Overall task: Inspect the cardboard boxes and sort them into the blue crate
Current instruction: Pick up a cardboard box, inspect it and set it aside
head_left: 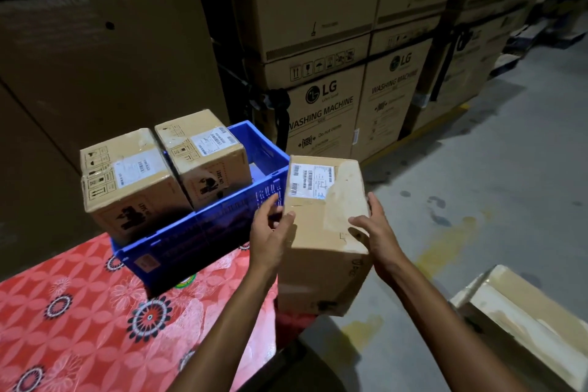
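Blue crate [197,229], lattice-walled; left box [133,181] and right box [206,153] upright inside, labels uppermost; third box [321,232] at crate's 3 o'clock, tilted, taped.

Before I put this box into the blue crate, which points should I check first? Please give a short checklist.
1. Grip on the brown cardboard box: ok, left hand and right hand hold its sides.
2. White barcode label visible: ok, faces up.
3. Box surface: not ok, pale scuffed patch on top.
4. Room in the blue plastic crate: cannot tell; two stored cardboard boxes fill its left part.
5. Path: ok, crate stands right beside the box.
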Motion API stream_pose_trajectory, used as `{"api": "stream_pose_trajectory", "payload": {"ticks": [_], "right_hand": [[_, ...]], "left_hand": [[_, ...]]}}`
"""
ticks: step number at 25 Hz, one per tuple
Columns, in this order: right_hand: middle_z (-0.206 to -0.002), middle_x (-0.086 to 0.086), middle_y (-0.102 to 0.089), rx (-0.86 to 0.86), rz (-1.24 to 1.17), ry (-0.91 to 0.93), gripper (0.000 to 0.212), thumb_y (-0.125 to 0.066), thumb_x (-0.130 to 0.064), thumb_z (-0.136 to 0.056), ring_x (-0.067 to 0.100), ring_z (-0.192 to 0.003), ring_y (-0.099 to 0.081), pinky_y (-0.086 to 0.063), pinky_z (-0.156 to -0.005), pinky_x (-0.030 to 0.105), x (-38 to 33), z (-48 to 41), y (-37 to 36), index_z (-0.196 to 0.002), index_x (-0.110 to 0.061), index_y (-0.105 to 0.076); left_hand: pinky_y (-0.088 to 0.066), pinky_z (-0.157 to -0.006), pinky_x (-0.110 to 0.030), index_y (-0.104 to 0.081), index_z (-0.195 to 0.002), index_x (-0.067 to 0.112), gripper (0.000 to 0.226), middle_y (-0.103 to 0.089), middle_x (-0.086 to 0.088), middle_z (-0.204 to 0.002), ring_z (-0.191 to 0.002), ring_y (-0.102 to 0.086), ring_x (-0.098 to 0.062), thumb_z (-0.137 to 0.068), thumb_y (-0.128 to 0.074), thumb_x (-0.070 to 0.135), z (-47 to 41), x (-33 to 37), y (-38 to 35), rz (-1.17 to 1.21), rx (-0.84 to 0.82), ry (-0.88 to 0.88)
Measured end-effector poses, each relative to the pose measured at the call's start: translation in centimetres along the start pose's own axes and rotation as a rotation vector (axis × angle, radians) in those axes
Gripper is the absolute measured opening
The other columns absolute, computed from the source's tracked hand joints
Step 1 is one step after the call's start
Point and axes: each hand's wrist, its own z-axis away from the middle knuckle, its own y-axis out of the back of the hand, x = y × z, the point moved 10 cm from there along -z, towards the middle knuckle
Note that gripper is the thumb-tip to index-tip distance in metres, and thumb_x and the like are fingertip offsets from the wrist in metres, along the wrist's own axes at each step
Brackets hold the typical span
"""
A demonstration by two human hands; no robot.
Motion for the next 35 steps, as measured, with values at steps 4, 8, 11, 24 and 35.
{"api": "stream_pose_trajectory", "payload": {"ticks": [4, 8, 11, 24, 35], "right_hand": [[-0.140, 0.006, -0.056, -0.034, 0.051, -0.101, 0.078, -0.064, -0.010, -0.089, 0.019, -0.108, -0.067, -0.059, -0.072, 0.027, 1.9, -0.9, 0.2, -0.156, -0.026, -0.026], [-0.128, 0.009, -0.067, -0.034, 0.056, -0.178, 0.079, -0.069, -0.021, -0.073, 0.026, -0.101, -0.074, -0.060, -0.069, 0.032, 2.9, -1.8, 0.0, -0.146, -0.018, -0.039], [-0.121, 0.007, -0.072, -0.076, 0.113, -0.158, 0.070, -0.068, -0.021, -0.071, 0.022, -0.099, -0.075, -0.060, -0.071, 0.031, 3.0, -2.2, -0.6, -0.139, -0.019, -0.050], [-0.114, 0.009, -0.072, 0.102, 0.105, -0.212, 0.023, -0.066, -0.011, -0.094, 0.020, -0.096, -0.073, -0.063, -0.074, 0.029, -2.1, -5.0, -1.0, -0.113, -0.013, -0.054], [-0.091, -0.002, -0.079, 0.193, 0.354, -0.283, 0.052, -0.081, -0.040, -0.062, 0.020, -0.079, -0.078, -0.064, -0.079, 0.042, 0.3, -12.1, 0.1, -0.107, -0.016, -0.071]], "left_hand": [[-0.052, -0.101, -0.048, -0.054, -0.141, 0.032, 0.078, -0.060, -0.007, -0.132, -0.119, -0.060, -0.028, -0.065, -0.072, 0.030, -1.5, -2.7, -2.1, -0.067, -0.198, 0.148], [-0.053, -0.098, -0.048, -0.060, -0.134, 0.009, 0.064, -0.071, -0.021, -0.122, -0.114, -0.067, -0.039, -0.071, -0.072, 0.014, -1.0, -4.0, -3.6, 0.200, -0.370, 0.372], [-0.057, -0.095, -0.046, -0.061, -0.132, 0.011, 0.053, -0.073, -0.018, -0.119, -0.113, -0.069, -0.038, -0.080, -0.071, 0.010, -1.2, -3.8, -3.5, 0.170, -0.355, 0.349], [-0.063, -0.066, -0.034, -0.055, -0.133, 0.010, 0.045, -0.076, -0.013, -0.114, -0.097, -0.076, -0.027, -0.092, -0.071, 0.014, -5.0, 0.2, -4.0, 0.127, -0.234, 0.379], [-0.060, -0.064, -0.033, -0.066, -0.122, 0.006, 0.032, -0.079, -0.009, -0.093, -0.078, -0.078, -0.022, -0.092, -0.072, 0.017, -9.6, -1.5, -5.6, -0.056, -0.223, 0.495]]}}
